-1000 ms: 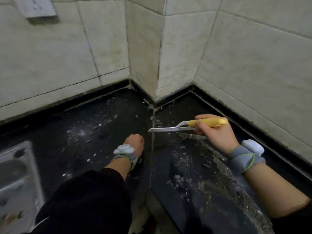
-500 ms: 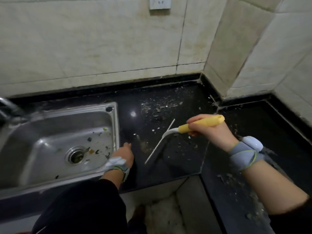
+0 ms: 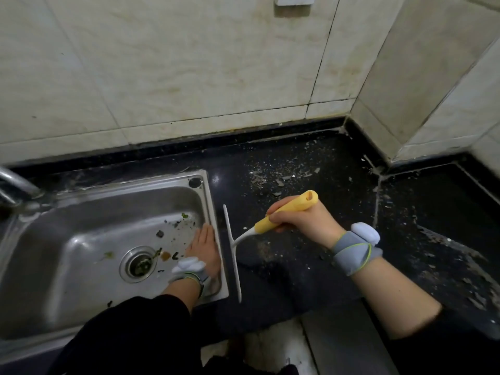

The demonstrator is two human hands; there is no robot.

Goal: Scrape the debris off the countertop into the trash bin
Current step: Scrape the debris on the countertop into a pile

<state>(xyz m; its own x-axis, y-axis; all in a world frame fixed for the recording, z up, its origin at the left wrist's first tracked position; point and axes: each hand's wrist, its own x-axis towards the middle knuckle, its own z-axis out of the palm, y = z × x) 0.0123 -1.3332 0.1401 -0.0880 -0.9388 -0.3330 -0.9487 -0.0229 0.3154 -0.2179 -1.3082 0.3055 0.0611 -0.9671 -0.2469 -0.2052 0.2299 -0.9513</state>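
Observation:
My right hand (image 3: 305,223) grips the yellow handle of a scraper (image 3: 286,212). Its long white blade (image 3: 232,251) lies on the black countertop (image 3: 284,280), right beside the sink's right rim. Pale debris (image 3: 276,175) is scattered on the countertop near the back wall, and more debris (image 3: 457,269) lies on the right-hand slab. My left hand (image 3: 203,249) rests with straight fingers inside the sink, against its right wall. No trash bin is in view.
A steel sink (image 3: 81,255) with food scraps around its drain fills the left side. A tap (image 3: 16,182) shows at the far left. Tiled walls close off the back and the right corner. A socket (image 3: 293,0) sits high on the wall.
The view has swung left from the corner to the sink. The scraper blade has moved left across the countertop to the sink's rim. My left hand moved from the countertop into the sink.

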